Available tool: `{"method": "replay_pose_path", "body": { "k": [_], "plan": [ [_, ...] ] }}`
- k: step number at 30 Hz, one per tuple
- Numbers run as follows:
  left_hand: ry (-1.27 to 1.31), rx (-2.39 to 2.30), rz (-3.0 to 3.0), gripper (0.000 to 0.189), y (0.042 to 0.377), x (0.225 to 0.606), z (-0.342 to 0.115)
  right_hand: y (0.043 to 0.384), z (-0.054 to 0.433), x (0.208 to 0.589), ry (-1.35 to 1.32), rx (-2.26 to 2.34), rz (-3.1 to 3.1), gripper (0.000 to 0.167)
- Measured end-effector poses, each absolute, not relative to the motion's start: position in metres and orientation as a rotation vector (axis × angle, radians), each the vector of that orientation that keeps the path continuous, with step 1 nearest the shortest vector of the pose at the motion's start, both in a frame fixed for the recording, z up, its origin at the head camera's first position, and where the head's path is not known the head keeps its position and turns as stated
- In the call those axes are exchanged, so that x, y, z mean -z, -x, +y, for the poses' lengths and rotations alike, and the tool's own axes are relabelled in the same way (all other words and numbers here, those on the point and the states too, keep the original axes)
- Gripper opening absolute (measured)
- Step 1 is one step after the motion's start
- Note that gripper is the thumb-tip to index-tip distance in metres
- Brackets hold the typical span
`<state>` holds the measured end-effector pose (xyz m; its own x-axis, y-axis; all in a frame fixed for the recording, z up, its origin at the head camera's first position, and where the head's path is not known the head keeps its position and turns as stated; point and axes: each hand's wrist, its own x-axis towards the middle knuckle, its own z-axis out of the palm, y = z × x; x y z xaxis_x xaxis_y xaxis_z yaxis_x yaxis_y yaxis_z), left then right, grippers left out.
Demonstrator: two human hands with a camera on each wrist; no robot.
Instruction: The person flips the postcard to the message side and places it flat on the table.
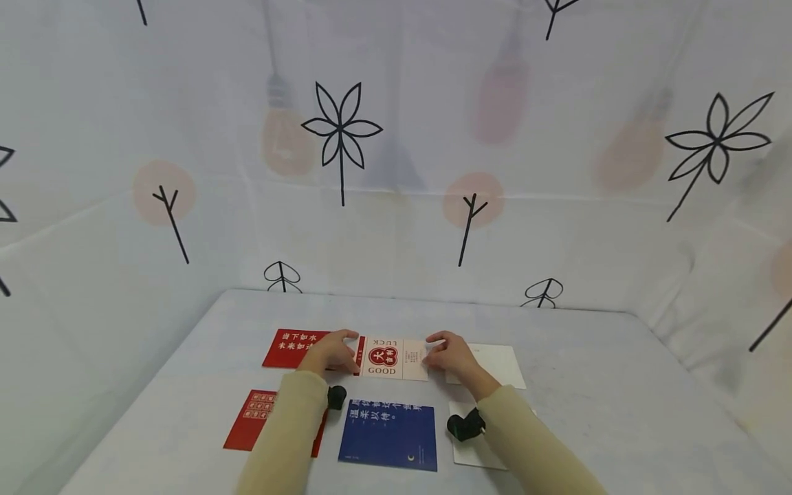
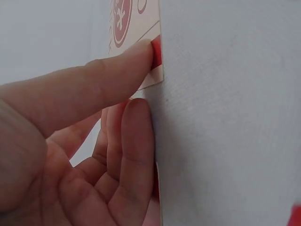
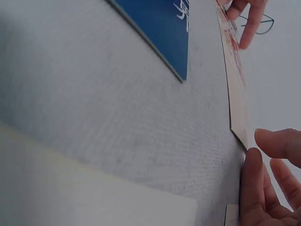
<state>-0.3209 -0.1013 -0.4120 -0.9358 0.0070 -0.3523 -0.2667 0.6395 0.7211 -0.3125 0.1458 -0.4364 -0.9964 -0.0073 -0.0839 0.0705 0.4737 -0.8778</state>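
A cream and red card (image 1: 414,357) printed "GOOD LUCK" lies flat on the table between both hands. My left hand (image 1: 330,353) is at its left end, thumb and forefinger spread apart at the red strip. In the left wrist view the thumb (image 2: 113,70) touches the card's strip, while the other fingers bend beside its edge. At the card's right end is my right hand (image 1: 454,357), thumb and fingers apart, fingertips right by the edge. Under the left hand lies a red card (image 1: 287,348) with white writing, partly covered. A white card (image 1: 500,364) shows behind the right hand.
Nearer me, a blue card (image 1: 388,436) lies between a red card (image 1: 244,430) and a white card (image 1: 476,455), both partly hidden by the sleeves. Dark wrist cameras (image 1: 465,425) hang below the wrists. A patterned cloth wall (image 1: 396,240) rises behind the table.
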Motion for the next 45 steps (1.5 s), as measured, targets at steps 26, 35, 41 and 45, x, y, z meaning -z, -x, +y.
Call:
{"method": "replay_pose_path", "body": {
  "k": [26,35,41,45],
  "plan": [
    [0.231,-1.123,2.549,0.08,0.33,0.416,-0.098,0.326,0.141,0.429,-0.049,1.205,2.676,0.055],
    [0.056,-1.22,2.555,0.083,0.319,0.411,-0.096,0.325,0.141,0.428,-0.009,1.353,2.641,0.059],
    [0.047,-1.25,2.565,0.082,0.319,0.414,-0.1,0.322,0.136,0.425,0.023,1.419,2.659,0.065],
    [0.021,-1.255,2.59,0.08,0.317,0.417,-0.105,0.319,0.136,0.424,0.012,1.418,2.699,0.064]
  ]
}}
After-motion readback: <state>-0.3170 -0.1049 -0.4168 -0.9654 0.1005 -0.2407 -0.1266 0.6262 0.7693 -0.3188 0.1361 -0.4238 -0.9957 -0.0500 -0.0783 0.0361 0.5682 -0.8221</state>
